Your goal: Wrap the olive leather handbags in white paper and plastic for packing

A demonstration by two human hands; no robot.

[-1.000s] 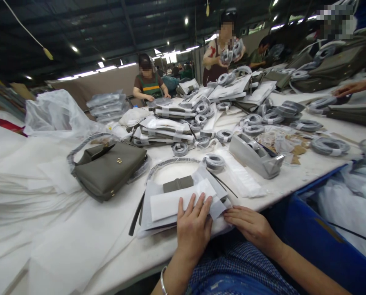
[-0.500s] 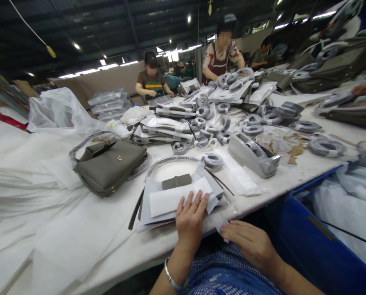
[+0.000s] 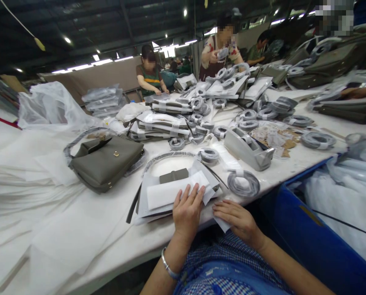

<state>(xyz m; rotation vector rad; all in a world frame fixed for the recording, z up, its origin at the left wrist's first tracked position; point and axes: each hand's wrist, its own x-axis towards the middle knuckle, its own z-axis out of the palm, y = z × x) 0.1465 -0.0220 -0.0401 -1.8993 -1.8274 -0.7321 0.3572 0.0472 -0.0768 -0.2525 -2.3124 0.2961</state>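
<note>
A flat, dark olive bag piece (image 3: 173, 176) lies near the table edge, layered with thin white wrapping, its wrapped handle (image 3: 167, 155) arching behind. On top is a folded white foam sheet (image 3: 164, 194). My left hand (image 3: 187, 209) lies flat on the foam's right end, fingers stretched out. Just right of it, at the table edge, my right hand (image 3: 238, 221) has its fingers together over a thin white sheet (image 3: 222, 224), whose corner hangs out beneath them; the thumb is hidden. A wrapped strap coil (image 3: 243, 183) lies beyond my right hand.
An olive handbag (image 3: 107, 162) stands at left. A grey tape dispenser (image 3: 249, 149) sits at right, with several strap coils (image 3: 318, 140) around. Stacked bag pieces (image 3: 161, 127) lie behind. A blue bin (image 3: 296, 221) holds plastic. Co-workers (image 3: 149, 76) work across the table.
A strap coil now lies in front of the tape dispenser. My right hand has shifted up and left to the table edge. A co-worker opposite has lifted a small wrapped item.
</note>
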